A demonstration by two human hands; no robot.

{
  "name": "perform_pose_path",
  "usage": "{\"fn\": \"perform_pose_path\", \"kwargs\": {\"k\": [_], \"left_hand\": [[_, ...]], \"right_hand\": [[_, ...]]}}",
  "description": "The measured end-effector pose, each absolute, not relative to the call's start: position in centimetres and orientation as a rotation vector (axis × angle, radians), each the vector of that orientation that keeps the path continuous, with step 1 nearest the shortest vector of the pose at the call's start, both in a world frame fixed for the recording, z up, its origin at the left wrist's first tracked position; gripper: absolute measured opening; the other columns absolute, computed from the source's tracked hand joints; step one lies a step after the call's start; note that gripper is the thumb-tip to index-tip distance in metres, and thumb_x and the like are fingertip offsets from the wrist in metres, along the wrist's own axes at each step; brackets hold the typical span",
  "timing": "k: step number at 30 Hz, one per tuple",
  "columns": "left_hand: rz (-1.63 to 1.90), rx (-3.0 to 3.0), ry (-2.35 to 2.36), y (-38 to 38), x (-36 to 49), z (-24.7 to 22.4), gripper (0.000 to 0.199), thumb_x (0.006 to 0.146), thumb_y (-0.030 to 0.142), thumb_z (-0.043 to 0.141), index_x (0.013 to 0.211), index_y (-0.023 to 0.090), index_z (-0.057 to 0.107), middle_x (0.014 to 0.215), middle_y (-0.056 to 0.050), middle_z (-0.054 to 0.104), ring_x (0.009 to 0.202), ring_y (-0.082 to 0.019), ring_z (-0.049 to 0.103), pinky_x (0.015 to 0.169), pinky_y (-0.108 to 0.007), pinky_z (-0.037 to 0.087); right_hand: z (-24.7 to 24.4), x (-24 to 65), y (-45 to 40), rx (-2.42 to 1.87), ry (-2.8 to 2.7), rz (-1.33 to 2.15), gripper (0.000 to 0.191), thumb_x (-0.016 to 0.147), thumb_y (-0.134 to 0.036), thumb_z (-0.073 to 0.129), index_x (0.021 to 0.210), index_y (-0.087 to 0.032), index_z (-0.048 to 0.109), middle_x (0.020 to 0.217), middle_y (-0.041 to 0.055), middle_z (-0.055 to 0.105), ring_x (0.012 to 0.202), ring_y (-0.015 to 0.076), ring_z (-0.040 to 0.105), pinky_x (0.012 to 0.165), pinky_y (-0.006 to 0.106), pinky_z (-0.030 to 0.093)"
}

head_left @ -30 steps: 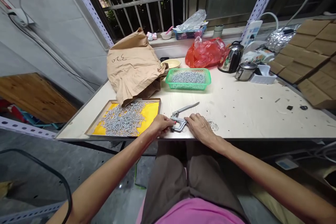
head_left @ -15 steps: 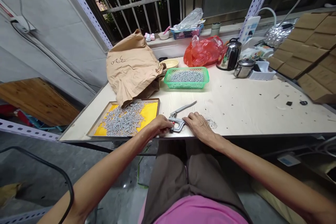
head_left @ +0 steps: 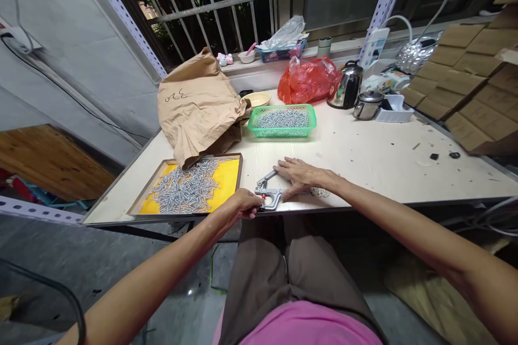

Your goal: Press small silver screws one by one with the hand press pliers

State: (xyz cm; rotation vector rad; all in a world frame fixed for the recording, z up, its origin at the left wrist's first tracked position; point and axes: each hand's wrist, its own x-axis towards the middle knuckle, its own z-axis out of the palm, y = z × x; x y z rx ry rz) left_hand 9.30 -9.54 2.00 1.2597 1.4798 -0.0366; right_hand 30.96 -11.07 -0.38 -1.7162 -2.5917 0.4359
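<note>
A pair of grey snap-fastener pliers (head_left: 275, 198) lies near the table's front edge, a small red piece at its jaw. My right hand (head_left: 300, 177) reaches over it, fingers on the upper handle and thumb by the frame. Closed in a pinch, my left hand (head_left: 244, 204) has its fingertips at the jaw; whatever is between them is too small to make out. To the left, a shallow tray (head_left: 242, 168) with a yellow lining holds a heap of small silvery metal pieces (head_left: 186, 188).
A green basket (head_left: 283, 132) of similar silvery pieces stands behind the pliers. A brown paper bag (head_left: 198, 99) leans over the tray's back edge. Farther back are a red plastic bag (head_left: 307, 82), a kettle (head_left: 350, 85) and a metal pot (head_left: 368, 106). Cardboard (head_left: 465, 81) stands at right.
My right hand has moved up onto the upper handle, covering its end. My left hand stays pinched at the jaw. The whole view has shifted slightly.
</note>
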Motion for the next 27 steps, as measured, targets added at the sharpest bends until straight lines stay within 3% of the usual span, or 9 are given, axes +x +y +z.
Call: {"fn": "perform_pose_path", "kwargs": {"k": [7, 14, 22, 27], "left_hand": [[-0.007, 1.242, 1.509, -9.9, 9.5, 2.3, 0.022, 0.077, 0.019, 0.063, 0.058, 0.013, 0.053, 0.040, 0.007, 0.043, 0.036, -0.004, 0.037, 0.044, -0.019, 0.038], [0.011, 1.228, 1.485, -10.2, 9.4, 2.1, 0.020, 0.080, 0.021, 0.061, 0.063, 0.012, 0.056, 0.039, 0.007, 0.042, 0.036, -0.004, 0.037, 0.044, -0.018, 0.039], [0.104, 1.277, 1.518, -10.6, 8.7, 1.1, 0.021, 0.076, 0.027, 0.065, 0.065, 0.014, 0.054, 0.044, 0.005, 0.048, 0.038, -0.007, 0.045, 0.048, -0.022, 0.047], [0.187, 1.785, 1.526, -11.2, 8.5, 1.4, 0.014, 0.081, 0.027, 0.057, 0.077, 0.014, 0.062, 0.062, -0.002, 0.059, 0.062, -0.014, 0.059, 0.063, -0.026, 0.050]], "right_hand": [[0.6, 30.4, -10.9, -1.715, -2.583, 0.351, 0.090, 0.064, -0.069, 0.064, 0.131, -0.012, 0.045, 0.122, 0.0186, 0.054, 0.111, 0.0322, 0.048, 0.091, 0.044, 0.037], [1.2, 29.4, -12.5, -1.796, -2.578, 0.277, 0.068, 0.074, -0.056, 0.066, 0.128, -0.019, 0.048, 0.114, 0.0142, 0.060, 0.108, 0.0314, 0.051, 0.096, 0.052, 0.028], [0.7, 29.2, -13.6, -1.805, -2.512, 0.228, 0.057, 0.080, -0.052, 0.061, 0.124, -0.018, 0.050, 0.113, 0.0123, 0.060, 0.104, 0.0279, 0.052, 0.085, 0.039, 0.035], [0.4, 29.2, -13.6, -1.783, -2.515, 0.210, 0.057, 0.080, -0.051, 0.062, 0.126, -0.020, 0.048, 0.115, 0.0121, 0.060, 0.105, 0.0276, 0.052, 0.083, 0.037, 0.036]]}}
